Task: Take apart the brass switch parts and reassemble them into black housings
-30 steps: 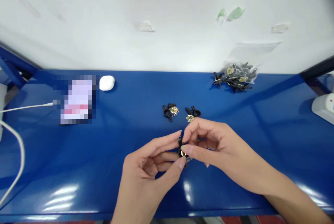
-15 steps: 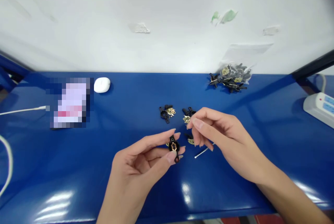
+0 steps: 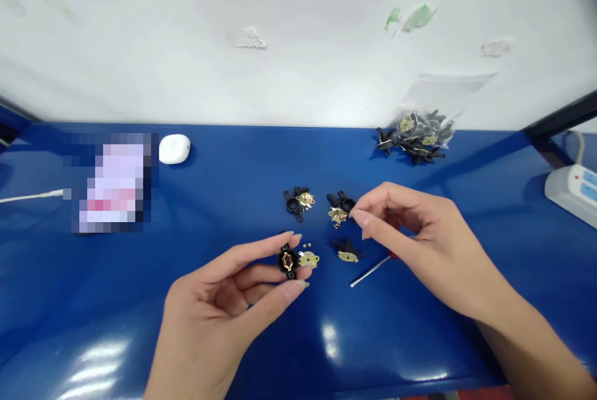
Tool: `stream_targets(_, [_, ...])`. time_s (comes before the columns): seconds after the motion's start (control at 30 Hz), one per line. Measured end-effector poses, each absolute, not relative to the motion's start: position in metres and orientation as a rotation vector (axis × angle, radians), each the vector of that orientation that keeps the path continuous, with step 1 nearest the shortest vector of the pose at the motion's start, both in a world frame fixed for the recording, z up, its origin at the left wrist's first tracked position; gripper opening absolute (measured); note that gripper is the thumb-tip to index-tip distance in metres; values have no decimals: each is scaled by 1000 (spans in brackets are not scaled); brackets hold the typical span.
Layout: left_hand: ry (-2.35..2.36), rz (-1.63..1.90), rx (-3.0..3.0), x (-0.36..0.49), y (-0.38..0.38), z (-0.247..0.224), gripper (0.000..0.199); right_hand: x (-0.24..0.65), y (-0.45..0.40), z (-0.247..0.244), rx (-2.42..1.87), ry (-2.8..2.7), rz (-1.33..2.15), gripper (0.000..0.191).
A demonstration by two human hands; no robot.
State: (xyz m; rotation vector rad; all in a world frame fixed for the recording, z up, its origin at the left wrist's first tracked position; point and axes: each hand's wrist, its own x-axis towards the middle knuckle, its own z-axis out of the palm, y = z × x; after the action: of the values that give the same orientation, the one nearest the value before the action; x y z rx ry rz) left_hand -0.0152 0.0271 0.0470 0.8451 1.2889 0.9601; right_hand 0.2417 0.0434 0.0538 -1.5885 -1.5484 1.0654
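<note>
**Two hands, four black parts counted singly, one loose brass disc**
The left hand holds one black plastic part. On the worktop lie three black-and-brass clusters, one brass disc, two tiny metal bits and one small screwdriver. One plastic bag holds a heap of similar parts, too tangled to count. There is also one white case, one power strip, one white cable and one pixelated rectangle.
</note>
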Motion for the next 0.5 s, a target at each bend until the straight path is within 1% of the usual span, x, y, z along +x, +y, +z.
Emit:
stream_targets(0.1, [1280,974,911,-21,28,42,37,238,42,52,-1578,-1671,1038,12])
stream_targets(0.17, [1255,976,952,-25,29,38,38,233,41,50,-1534,-1805,975,8])
stream_targets(0.33, [1292,972,1033,-28,29,34,37,220,40,40,-1362,-2124,650,9])
stream_targets(0.5, [1325,948,1060,-27,28,35,39,214,37,33,-1299,-2193,531,9])
